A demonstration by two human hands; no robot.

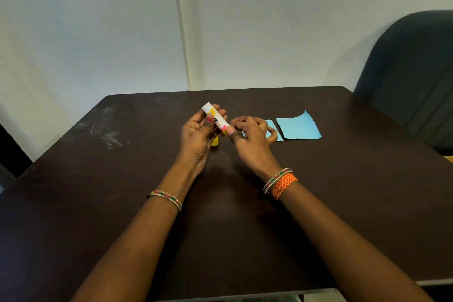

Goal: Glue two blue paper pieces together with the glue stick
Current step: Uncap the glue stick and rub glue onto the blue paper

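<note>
A glue stick (215, 116) with a white end and a yellow-pink label is held tilted above the dark table (147, 179). My left hand (198, 135) grips its upper part with thumb and fingers. My right hand (250, 135) pinches its lower end with thumb and curled fingers. A yellow cap (215, 141) shows just below my left hand. Two blue paper pieces lie on the table to the right: a larger one (297, 126) and a smaller one (272, 129) partly hidden behind my right hand.
A dark chair (411, 76) stands at the table's far right corner. A pale wall rises behind the table's far edge. Faint white smears (107, 130) mark the table's left side.
</note>
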